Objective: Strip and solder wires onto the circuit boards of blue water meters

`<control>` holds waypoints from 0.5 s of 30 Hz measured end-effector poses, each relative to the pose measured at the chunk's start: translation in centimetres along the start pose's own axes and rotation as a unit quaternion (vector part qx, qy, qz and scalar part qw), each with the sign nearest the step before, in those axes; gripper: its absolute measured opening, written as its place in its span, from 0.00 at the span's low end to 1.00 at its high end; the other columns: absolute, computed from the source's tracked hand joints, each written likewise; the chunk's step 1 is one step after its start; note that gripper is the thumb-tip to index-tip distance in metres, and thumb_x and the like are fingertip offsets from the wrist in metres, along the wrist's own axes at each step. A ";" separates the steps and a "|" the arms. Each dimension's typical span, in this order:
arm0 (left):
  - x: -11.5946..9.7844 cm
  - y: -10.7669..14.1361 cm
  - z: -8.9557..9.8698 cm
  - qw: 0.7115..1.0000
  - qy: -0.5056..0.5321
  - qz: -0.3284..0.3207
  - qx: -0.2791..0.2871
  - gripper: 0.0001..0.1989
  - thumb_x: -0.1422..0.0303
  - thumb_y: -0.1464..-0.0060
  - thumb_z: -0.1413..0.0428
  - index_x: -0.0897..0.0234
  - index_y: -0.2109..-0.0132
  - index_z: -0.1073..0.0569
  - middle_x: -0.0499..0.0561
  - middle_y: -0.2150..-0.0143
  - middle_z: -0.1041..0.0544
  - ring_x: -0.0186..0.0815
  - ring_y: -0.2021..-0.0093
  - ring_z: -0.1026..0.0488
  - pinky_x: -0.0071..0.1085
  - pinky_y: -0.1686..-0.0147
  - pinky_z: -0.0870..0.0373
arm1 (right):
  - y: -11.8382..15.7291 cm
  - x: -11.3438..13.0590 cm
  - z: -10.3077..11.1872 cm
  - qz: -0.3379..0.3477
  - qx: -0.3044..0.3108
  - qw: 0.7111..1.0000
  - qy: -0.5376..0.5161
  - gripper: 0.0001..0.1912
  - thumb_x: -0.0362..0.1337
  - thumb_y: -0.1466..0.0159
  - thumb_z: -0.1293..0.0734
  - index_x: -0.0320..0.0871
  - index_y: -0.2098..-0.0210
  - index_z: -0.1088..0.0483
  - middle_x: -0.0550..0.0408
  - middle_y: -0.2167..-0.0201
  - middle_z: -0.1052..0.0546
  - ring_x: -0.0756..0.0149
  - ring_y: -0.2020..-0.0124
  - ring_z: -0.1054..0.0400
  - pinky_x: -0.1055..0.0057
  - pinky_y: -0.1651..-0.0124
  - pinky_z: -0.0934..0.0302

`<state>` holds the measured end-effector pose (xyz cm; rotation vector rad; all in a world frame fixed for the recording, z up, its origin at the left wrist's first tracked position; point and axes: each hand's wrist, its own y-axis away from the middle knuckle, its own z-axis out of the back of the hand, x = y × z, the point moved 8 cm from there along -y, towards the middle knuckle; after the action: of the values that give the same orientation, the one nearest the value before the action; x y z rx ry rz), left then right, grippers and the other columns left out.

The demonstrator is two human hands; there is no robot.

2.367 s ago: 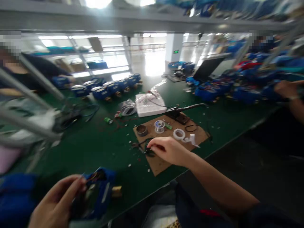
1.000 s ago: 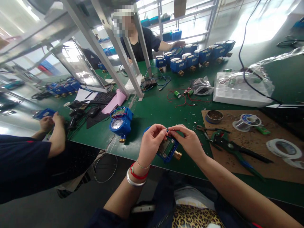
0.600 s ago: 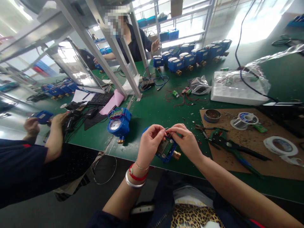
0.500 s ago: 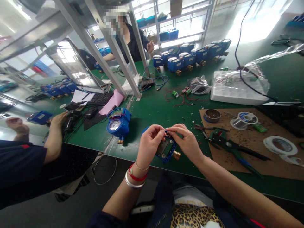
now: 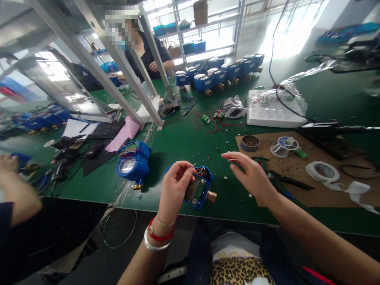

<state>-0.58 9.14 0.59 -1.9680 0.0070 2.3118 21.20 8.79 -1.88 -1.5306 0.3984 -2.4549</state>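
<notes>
Left hand [image 5: 175, 185] pinches thin wires [image 5: 198, 171] between thumb and fingers at the top of the opened blue meter [image 5: 197, 190]. Meter lies on the green counter [image 5: 181, 138] close in front of me, dark panel up, brass fitting [image 5: 211, 196] pointing right. Right hand [image 5: 251, 175] is clear of it, up in the air, thumb and fingers apart. Partly behind that hand: pliers [image 5: 292, 181] on cardboard [image 5: 323, 194], with tin [image 5: 251, 143], solder spool [image 5: 284, 147], white tape roll [image 5: 322, 171]. Second meter [image 5: 133, 164] sits left of my left hand, not touching. Farther back: white foam tray [image 5: 271, 118], row of blue meters [image 5: 218, 75], and a person [image 5: 164, 59] across the counter.
</notes>
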 end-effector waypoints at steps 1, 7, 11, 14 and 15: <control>0.0 0.0 0.0 1.000 -0.006 -0.002 -0.001 0.06 0.65 0.41 0.44 0.63 0.61 0.28 0.47 0.67 0.26 0.28 0.69 0.30 0.23 0.67 0.33 | -0.1 -0.2 1.0 0.002 -0.006 0.999 0.034 0.18 0.27 0.37 0.40 0.47 0.49 0.30 0.55 0.49 0.26 0.65 0.49 0.30 0.64 0.45 0.35; 0.1 0.1 0.2 0.999 -0.042 0.001 -0.001 0.08 0.63 0.41 0.43 0.61 0.58 0.26 0.46 0.71 0.28 0.29 0.70 0.32 0.22 0.70 0.35 | -1.1 -3.1 7.5 0.013 -0.048 0.975 0.215 0.14 0.29 0.36 0.40 0.42 0.56 0.26 0.52 0.52 0.24 0.63 0.49 0.31 0.63 0.41 0.39; 0.5 0.1 0.4 0.999 -0.046 0.015 -0.007 0.10 0.61 0.43 0.42 0.61 0.59 0.26 0.46 0.71 0.28 0.30 0.70 0.32 0.22 0.71 0.35 | -3.5 -7.2 12.4 -0.065 -0.053 0.929 0.360 0.16 0.29 0.37 0.41 0.40 0.55 0.25 0.49 0.51 0.24 0.60 0.49 0.31 0.63 0.42 0.40; 0.6 0.1 0.5 0.998 -0.052 0.025 -0.016 0.11 0.59 0.43 0.41 0.61 0.59 0.27 0.46 0.71 0.28 0.30 0.69 0.31 0.22 0.70 0.34 | -6.8 -9.5 14.0 -0.098 -0.024 0.913 0.396 0.17 0.30 0.36 0.42 0.38 0.52 0.26 0.46 0.52 0.23 0.58 0.49 0.30 0.64 0.43 0.40; 0.6 0.1 0.5 0.998 -0.055 0.027 -0.017 0.11 0.59 0.44 0.41 0.62 0.60 0.27 0.46 0.71 0.27 0.31 0.69 0.30 0.22 0.70 0.33 | -8.2 -10.0 13.7 -0.097 -0.006 0.912 0.398 0.17 0.31 0.35 0.41 0.39 0.51 0.25 0.47 0.51 0.23 0.58 0.49 0.30 0.64 0.43 0.40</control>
<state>-1.19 9.17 0.09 -1.8761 0.0107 2.4671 37.53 18.25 -1.72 -0.5056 0.3934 -3.1529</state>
